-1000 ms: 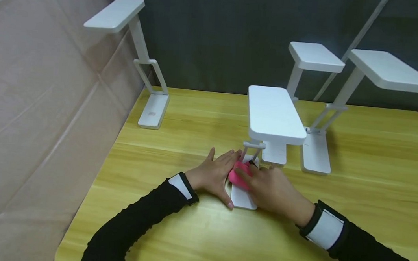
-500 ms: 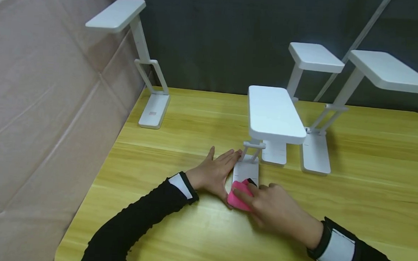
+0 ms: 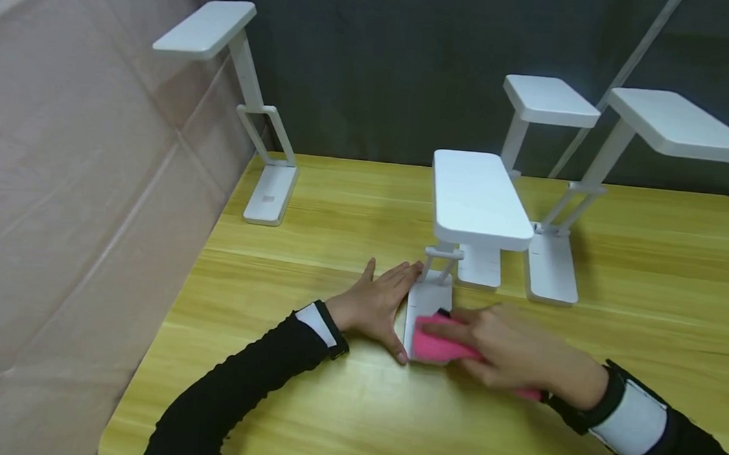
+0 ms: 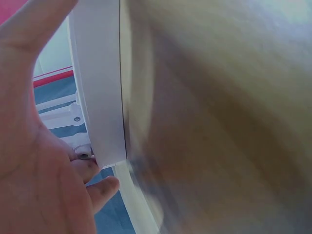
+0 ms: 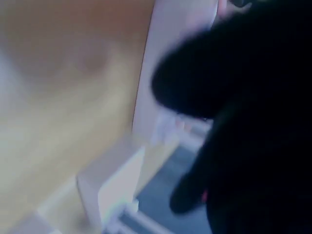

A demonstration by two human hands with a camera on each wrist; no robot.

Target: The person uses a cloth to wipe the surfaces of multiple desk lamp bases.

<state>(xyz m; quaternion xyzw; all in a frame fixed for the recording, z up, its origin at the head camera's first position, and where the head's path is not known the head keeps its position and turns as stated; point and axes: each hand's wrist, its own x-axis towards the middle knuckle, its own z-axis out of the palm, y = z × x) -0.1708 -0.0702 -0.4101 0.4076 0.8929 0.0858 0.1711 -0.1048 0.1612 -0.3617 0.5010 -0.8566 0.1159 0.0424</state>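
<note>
A white folding desk lamp stands upright in front of me, its flat head over its narrow base. My left hand lies at the base's left side with fingers and thumb spread, fingertips near the hinge and thumb at the front corner. In the left wrist view, the hand borders the base's side wall. My right hand grips a soft pink cloth with a black tab, laid over the front of the base. In the right wrist view the hand is dark and blurred.
Two more white lamps stand behind and to the right, one with its head in the middle back, one farther right. Another lamp stands at the back left of the wooden table. A pale fabric wall borders the left side.
The right hand has drawn the pink cloth from near the hinge toward the base's front end, then shifted right with it. The left hand has stayed in place.
</note>
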